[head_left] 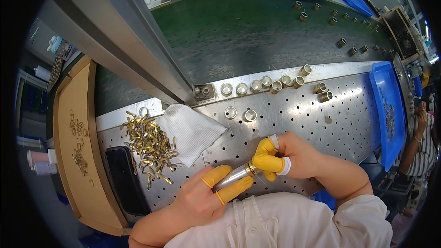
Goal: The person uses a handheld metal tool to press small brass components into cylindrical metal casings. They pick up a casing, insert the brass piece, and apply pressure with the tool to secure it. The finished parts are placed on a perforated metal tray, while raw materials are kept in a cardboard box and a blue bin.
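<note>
Yellow finger cots cover several fingers of both my hands. My left hand [206, 193] is closed around a silver metal cylinder [233, 176], which lies slanted in front of my body. At the cylinder's upper right end sits a brass-coloured ring-like part [251, 168]; my right hand [285, 157] pinches it there. The fingers partly hide where the two parts meet. Beyond my hands, two short metal cups [250, 115] stand on the perforated metal table [285, 124]. A row of similar metal cups [256, 86] runs along the table's far edge.
Left of my hands are a heap of small brass pieces [149, 142], a white cloth [193, 131], a black phone [124, 179] and a cardboard tray [76, 188] with small rings. A blue tray [390, 151] stands at right. Behind a metal post [138, 27], a green belt [220, 32] carries several cups.
</note>
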A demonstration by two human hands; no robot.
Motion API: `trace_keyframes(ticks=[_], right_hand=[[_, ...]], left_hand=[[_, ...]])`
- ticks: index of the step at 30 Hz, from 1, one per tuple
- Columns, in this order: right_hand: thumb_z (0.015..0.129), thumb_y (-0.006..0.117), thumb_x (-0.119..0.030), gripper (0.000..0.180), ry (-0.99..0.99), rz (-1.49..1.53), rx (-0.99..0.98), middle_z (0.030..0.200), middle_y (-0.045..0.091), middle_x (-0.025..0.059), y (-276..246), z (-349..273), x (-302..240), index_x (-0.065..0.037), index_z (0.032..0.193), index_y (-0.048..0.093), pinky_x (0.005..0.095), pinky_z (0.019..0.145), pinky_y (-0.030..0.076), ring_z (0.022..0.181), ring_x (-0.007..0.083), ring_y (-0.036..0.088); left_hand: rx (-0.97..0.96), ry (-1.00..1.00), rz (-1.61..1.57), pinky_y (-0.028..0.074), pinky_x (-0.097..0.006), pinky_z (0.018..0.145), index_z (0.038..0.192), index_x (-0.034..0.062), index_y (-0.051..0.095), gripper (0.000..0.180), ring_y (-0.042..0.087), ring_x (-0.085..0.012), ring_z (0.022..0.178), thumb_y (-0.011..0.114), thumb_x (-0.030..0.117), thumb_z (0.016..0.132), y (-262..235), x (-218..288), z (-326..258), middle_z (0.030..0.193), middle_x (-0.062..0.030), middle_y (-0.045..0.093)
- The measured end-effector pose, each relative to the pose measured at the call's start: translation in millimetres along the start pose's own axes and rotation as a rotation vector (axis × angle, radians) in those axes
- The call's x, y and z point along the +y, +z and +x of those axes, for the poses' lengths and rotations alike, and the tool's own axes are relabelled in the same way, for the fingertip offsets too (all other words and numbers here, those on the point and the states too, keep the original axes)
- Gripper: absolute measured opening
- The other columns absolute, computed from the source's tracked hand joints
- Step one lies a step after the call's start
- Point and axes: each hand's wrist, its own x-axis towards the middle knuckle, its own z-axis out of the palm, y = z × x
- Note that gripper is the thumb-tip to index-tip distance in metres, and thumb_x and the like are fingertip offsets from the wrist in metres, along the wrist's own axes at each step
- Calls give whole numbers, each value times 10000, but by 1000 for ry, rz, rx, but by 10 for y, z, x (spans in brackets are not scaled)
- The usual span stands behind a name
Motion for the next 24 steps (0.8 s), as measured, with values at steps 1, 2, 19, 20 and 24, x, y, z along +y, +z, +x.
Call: trace_keyframes(ticks=[1,2,19,20,24], right_hand=[[862,588,-156,177,0,8,0,647,580,49,0,-3,3,6,793,564,237,539,441,580,98,557],[861,589,-155,177,1,16,1,647,579,49,0,-6,9,6,792,564,236,539,441,582,98,558],[840,627,-225,233,-12,8,-22,677,563,6,-20,9,87,1,825,574,218,548,414,614,53,510],[832,635,-217,223,-43,-14,-29,693,565,5,-33,8,105,-3,839,573,218,549,415,626,53,512],[791,675,-190,227,-194,-247,-54,740,576,12,-87,3,56,-30,919,579,223,549,421,648,68,520]], left_hand=[[6,3,-5,480,-277,601,1032,138,658,476,535,-243,663,581,-23,591,2,1,6,911,-129,522],[13,7,-11,480,-275,603,1033,129,656,472,536,-242,664,580,-24,594,4,1,15,911,-127,523],[16,-67,-33,485,-301,565,951,37,634,287,566,-249,625,645,0,667,9,15,1,859,-118,576],[14,-52,-37,484,-297,577,986,38,628,339,561,-252,636,629,-14,652,8,-1,-14,880,-121,568],[71,-269,-266,495,-312,605,1030,10,580,357,596,-276,675,661,9,683,-24,48,30,906,-137,603]])
